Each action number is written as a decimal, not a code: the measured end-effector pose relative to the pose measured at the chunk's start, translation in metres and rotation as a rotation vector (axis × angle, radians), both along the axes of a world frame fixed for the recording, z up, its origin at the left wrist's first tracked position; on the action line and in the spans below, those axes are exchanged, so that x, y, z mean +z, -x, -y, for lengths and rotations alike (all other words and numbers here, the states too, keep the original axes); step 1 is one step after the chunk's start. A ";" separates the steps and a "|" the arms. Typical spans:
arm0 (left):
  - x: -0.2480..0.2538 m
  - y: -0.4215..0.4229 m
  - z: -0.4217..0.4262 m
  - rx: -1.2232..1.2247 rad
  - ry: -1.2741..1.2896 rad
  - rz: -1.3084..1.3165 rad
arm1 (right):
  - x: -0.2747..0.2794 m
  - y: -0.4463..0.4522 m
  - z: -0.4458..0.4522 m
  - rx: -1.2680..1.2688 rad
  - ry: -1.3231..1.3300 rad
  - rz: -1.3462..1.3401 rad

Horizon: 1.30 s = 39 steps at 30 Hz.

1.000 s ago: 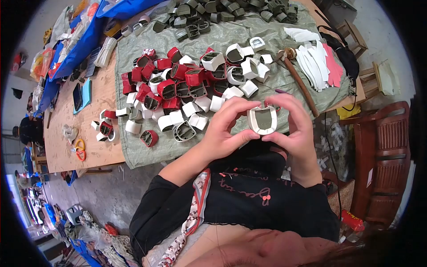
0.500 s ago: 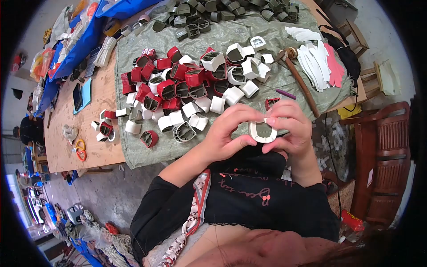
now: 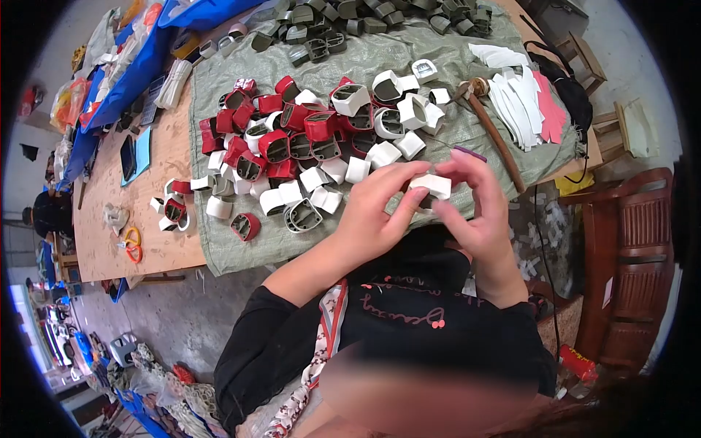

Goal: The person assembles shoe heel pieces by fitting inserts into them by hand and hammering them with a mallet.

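Note:
A small white-covered shoe heel [image 3: 436, 185] is pinched between the thumb and fingers of my left hand [image 3: 376, 208], its smooth white side turned up. On its other side my right hand [image 3: 480, 212] is open, thumb and fingers apart around the heel's end; whether a fingertip touches it, I cannot tell. Just past my right fingers lies a purple stick [image 3: 471, 154], partly hidden by them. Beyond both hands is a loose pile of red-covered heels [image 3: 320, 127] and white-covered heels [image 3: 383, 155], some with their ribbed dark green insides showing.
A green woven sheet [image 3: 219, 255] covers much of the wooden table [image 3: 102, 241]. At the far side are bare dark green heels [image 3: 318, 50]. A wooden-handled hammer [image 3: 496, 142] lies by white strips [image 3: 513, 109] and pink strips [image 3: 549, 109]. Orange-handled scissors [image 3: 133, 244] rest at left.
The heel has been turned from its open ribbed face to its smooth side and raised slightly away from my body. My right fingers have loosened from it and spread.

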<state>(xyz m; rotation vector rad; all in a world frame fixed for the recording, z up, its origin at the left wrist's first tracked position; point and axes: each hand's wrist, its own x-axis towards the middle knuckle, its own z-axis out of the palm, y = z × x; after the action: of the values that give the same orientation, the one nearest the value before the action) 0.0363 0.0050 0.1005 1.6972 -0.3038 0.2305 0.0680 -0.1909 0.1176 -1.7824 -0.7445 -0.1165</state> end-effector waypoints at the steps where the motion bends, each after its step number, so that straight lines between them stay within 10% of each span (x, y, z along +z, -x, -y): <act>1: -0.005 -0.003 0.001 0.017 -0.068 0.076 | -0.002 0.001 0.001 -0.038 0.018 -0.113; 9: -0.022 -0.004 0.005 -0.009 -0.259 0.030 | -0.028 -0.014 0.021 -0.052 -0.074 -0.437; 13: -0.058 -0.001 0.009 -0.055 -0.328 -0.135 | -0.062 -0.091 0.082 -0.674 0.268 0.109; 25: -0.091 -0.004 0.022 0.071 -0.478 0.031 | -0.086 -0.121 0.099 -0.766 0.645 0.213; 32: -0.096 0.000 0.018 0.077 -0.467 0.070 | -0.022 -0.003 0.111 -0.459 0.107 -0.523; 39: -0.085 0.014 0.009 0.057 -0.526 0.041 | -0.026 0.047 0.086 -0.282 0.272 -0.301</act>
<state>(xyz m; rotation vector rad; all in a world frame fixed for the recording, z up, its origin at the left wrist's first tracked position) 0.0227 -0.0037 0.0153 2.2244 -0.3685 0.2404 0.0214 -0.2769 0.0914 -2.0991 -0.3008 0.0692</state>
